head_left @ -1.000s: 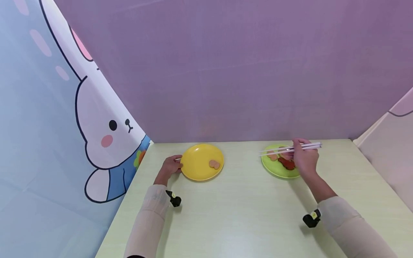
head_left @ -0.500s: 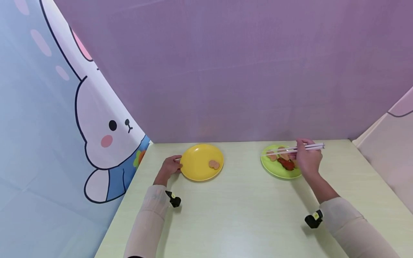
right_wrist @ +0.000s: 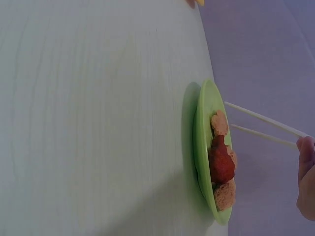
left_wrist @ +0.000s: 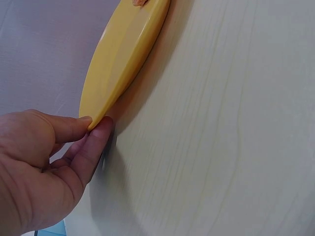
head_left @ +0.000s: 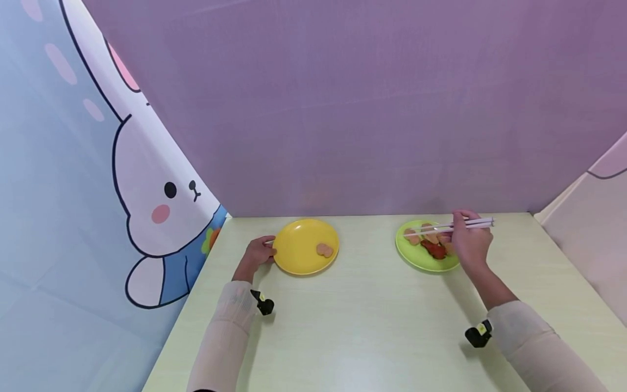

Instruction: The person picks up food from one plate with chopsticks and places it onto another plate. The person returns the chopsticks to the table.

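Pinching the near rim of the yellow plate in the left grip, thumb on top and fingers beneath, with a small tan piece lying on the side away from that grip. Holding a pair of white chopsticks in the right grip, pointing their parted tips leftward from it over the green plate, set on the counter just beside that grip and bearing several tan pieces and a red-brown piece.
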A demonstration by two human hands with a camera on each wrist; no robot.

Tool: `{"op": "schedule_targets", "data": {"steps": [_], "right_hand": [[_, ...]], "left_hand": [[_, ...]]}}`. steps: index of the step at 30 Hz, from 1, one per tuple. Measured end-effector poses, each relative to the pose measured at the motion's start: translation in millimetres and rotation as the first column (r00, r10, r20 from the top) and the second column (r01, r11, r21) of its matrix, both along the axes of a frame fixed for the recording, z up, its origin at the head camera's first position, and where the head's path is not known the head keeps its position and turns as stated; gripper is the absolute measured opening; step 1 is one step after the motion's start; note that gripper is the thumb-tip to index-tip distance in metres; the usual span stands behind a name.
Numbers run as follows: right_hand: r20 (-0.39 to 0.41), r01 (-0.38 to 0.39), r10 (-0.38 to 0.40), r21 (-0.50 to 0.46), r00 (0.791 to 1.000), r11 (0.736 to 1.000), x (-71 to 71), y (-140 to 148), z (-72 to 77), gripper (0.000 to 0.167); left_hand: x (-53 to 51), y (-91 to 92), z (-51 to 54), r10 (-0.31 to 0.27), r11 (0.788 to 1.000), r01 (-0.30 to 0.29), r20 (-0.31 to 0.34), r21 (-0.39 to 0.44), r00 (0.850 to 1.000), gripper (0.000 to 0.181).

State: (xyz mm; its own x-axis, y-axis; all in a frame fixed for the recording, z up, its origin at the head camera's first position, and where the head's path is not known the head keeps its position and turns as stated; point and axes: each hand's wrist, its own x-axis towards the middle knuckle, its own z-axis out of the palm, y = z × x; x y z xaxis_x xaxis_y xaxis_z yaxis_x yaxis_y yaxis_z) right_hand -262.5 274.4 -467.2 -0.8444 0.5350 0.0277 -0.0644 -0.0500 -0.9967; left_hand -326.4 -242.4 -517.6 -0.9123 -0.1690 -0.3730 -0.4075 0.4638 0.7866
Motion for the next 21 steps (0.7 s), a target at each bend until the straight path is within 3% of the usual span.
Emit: {"op": "schedule_targets", "data": {"steps": [7, 21], "right_hand": [[0.038, 0.014, -0.018, 0.106, 0.999, 0.994, 4.1, 3.8, -0.3, 0.015], [-0.004, 0.038, -0.037, 0.125, 0.999, 0.991, 2.9, 7.5, -5.7, 0.011]], "left_hand": [[-3.1, 0.5, -2.7, 0.005, 1.000, -0.005, 0.006, 0.007, 1.000, 0.054], [-4.7, 0.8, -5.7, 0.005, 1.000, -0.005, -0.009, 0.023, 1.000, 0.055]]}}
